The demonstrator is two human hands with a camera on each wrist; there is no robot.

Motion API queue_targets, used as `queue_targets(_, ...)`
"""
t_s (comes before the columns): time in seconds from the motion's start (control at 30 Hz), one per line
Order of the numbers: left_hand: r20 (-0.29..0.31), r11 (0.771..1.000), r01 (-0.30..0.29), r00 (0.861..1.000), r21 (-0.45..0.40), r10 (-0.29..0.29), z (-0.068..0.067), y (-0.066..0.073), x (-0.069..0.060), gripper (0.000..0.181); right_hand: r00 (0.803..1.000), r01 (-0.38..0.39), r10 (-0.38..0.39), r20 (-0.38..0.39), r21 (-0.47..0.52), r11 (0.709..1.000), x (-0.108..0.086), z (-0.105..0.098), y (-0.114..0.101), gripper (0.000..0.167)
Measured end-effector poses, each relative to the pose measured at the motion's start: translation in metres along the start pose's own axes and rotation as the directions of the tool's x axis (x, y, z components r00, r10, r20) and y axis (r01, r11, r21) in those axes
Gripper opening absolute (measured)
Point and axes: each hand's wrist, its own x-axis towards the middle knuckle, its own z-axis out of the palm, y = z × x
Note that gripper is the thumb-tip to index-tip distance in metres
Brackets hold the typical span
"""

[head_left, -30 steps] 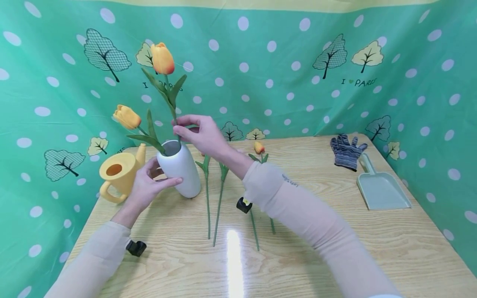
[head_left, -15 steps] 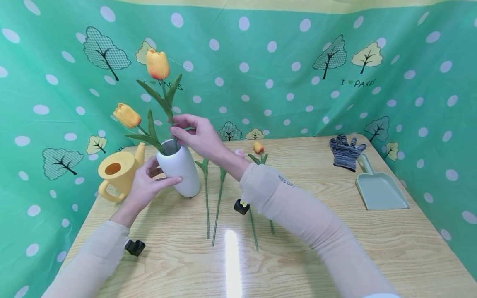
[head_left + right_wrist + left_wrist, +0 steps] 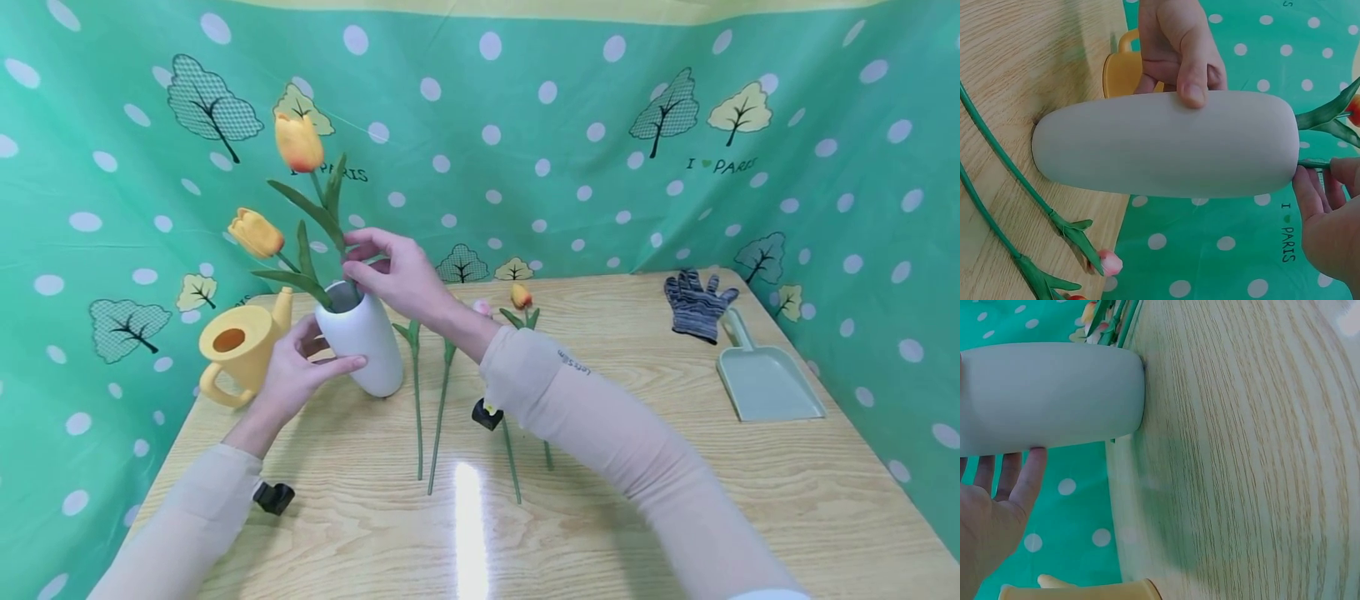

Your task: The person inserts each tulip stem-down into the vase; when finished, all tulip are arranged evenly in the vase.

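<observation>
A white vase (image 3: pixel 365 346) stands on the wooden table, and my left hand (image 3: pixel 296 375) grips its side, the thumb across the front and fingers behind. One yellow-orange tulip (image 3: pixel 256 234) leans leftward out of its mouth. A second orange tulip (image 3: pixel 299 143) rises above it, its lower stem inside the rim. My right hand (image 3: pixel 401 271) pinches that stem just over the mouth; the right wrist view shows these fingers (image 3: pixel 1310 194) close against the rim. In the left wrist view the fingers (image 3: pixel 1029 478) touch the vase wall. The stem ends inside the vase are hidden.
A yellow watering can (image 3: pixel 243 350) stands left of the vase. Several tulips (image 3: pixel 418 400) lie on the table to its right, some partly under my right forearm. Farther right are a striped glove (image 3: pixel 697 307) and a pale green dustpan (image 3: pixel 768 383). A green patterned curtain (image 3: pixel 525 167) hangs behind.
The right hand's tulip has come down and tilted left, its stem lower in the vase. My right hand has shifted slightly left. The left hand and vase stay nearly still.
</observation>
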Motion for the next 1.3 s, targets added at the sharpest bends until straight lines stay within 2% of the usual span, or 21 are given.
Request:
queue_targets(0.57,0.005,1.0,0.019,1.0,0.009,-0.019,0.0011,0.0025,-0.0008,0.071,0.999,-0.024,0.028,0.035,-0.102,0.994,0.0051,-0.0014,0.0021,0.032)
queue_targets(1.03,0.004,1.0,0.018,1.0,0.016,-0.018,-0.0004,0.0037,0.0003,0.072,0.998,-0.06,0.063,0.023,-0.113,0.992,0.0081,0.0005,-0.0024,0.033)
queue_targets(1.3,0.006,1.0,0.018,1.0,0.009,-0.018,-0.0002,0.003,0.0004,0.071,0.996,-0.093,0.094,-0.004,-0.157,0.983,0.0091,0.0036,-0.0044,0.032)
